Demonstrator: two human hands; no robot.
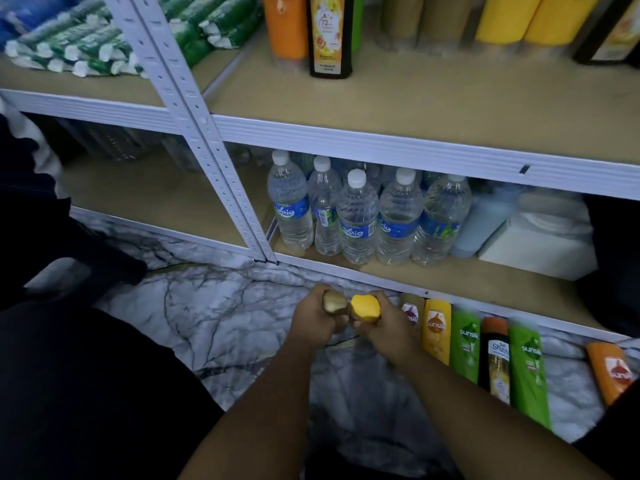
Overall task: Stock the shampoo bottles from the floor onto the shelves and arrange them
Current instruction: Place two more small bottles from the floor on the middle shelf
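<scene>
While both hands are loaded, biggest risk: a slip. Left hand [317, 323] wrapped tight round a gold bottle [335, 304], right hand [384, 327] tight round a yellow bottle [365, 308]; only the upturned ends showing above the fists, just beside each other, maybe touching. Could knock together on the lift and twist loose, or clip the white shelf edge [415, 152] on the way up. Smooth plastic, so probably slick.

Second risk: floor row [485, 351] just right of the right wrist, on the marble floor [225, 306]. Lying or leaning, hard to tell. A careless forearm could scatter it. Remaining there: yellow, two green, a dark one, an orange one further right, one partly hidden behind the hand.

Upper shelf [450, 98]: some bottles already standing at the back, wide bare board in front. Likely target.

Lower shelf [467, 275]: water bottles [358, 216], clear and full, caps on; a pale blue container and a white tub beside them, contents unseen. Little room left.
</scene>
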